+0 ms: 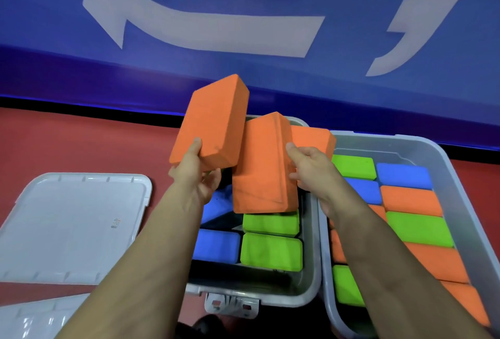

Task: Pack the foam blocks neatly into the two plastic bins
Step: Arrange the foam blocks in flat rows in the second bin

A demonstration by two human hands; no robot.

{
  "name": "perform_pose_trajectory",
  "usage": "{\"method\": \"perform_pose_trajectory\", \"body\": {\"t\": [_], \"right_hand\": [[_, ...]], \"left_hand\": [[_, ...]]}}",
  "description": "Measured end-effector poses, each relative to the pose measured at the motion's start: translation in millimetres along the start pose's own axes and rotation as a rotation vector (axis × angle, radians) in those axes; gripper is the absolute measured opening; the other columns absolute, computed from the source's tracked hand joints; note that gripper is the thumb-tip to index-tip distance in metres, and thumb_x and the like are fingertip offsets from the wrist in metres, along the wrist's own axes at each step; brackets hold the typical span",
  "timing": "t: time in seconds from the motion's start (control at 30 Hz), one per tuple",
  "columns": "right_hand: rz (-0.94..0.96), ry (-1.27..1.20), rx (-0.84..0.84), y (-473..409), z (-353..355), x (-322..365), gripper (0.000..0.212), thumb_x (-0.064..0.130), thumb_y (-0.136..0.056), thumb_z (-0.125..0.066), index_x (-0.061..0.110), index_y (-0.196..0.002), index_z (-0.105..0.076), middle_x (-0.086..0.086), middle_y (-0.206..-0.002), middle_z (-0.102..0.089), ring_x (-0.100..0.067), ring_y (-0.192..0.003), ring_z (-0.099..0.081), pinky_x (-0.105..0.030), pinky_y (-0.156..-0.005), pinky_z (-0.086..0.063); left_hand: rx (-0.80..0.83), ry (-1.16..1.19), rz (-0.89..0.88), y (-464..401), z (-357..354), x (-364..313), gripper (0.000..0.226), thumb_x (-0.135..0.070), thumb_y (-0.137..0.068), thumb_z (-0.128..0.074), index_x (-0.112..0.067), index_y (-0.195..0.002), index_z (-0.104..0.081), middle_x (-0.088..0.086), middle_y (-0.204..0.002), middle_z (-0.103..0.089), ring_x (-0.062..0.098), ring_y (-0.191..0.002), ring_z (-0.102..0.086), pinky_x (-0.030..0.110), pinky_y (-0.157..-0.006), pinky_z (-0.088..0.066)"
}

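Two grey plastic bins stand side by side on the red floor. The left bin (311, 279) holds blue and green foam blocks, with dark gaps between them. The right bin (422, 146) is packed with rows of green, blue and orange blocks. My left hand (194, 171) grips one orange block (213, 119), raised and tilted above the left bin's far side. My right hand (311, 168) holds two orange blocks: a large one (262, 165) upright over the left bin and another (311, 135) behind it, mostly hidden.
Two grey bin lids lie on the floor at the left, one (73, 225) beside the left bin and another (35, 317) at the bottom corner. A blue wall (243, 68) with large white lettering rises just behind the bins.
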State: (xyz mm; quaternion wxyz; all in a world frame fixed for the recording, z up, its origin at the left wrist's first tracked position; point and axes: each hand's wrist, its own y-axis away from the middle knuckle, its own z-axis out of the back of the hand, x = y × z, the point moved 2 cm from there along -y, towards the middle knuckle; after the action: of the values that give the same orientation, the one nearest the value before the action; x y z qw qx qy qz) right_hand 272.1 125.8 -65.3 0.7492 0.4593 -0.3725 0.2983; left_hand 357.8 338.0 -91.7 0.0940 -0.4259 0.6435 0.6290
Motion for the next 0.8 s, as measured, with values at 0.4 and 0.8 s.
{"method": "perform_pose_trajectory", "body": {"t": [0.4,0.8], "right_hand": [[0.033,0.015,0.004,-1,-12,3,0.095,0.085,-0.062,-0.049,0.027,-0.137,-0.054,0.002,-0.133,-0.061,-0.024,-0.119,-0.061,-0.049,-0.106,-0.048],[0.061,0.046,-0.009,-2,-22,4,0.093,0.085,-0.064,-0.047,0.027,-0.136,-0.054,0.002,-0.133,-0.060,-0.023,-0.119,-0.061,-0.048,-0.106,-0.048]], "left_hand": [[0.039,-0.028,-0.073,4,-4,-14,0.079,-0.043,-0.083,-0.079,-0.027,-0.140,-0.027,0.009,-0.119,-0.058,0.032,-0.092,-0.069,0.051,-0.077,-0.061],[0.042,-0.240,-0.298,6,-7,-25,0.097,-0.065,-0.076,-0.073,-0.050,-0.154,-0.016,0.004,-0.160,-0.017,0.031,-0.122,-0.054,0.040,-0.066,-0.063]]}}
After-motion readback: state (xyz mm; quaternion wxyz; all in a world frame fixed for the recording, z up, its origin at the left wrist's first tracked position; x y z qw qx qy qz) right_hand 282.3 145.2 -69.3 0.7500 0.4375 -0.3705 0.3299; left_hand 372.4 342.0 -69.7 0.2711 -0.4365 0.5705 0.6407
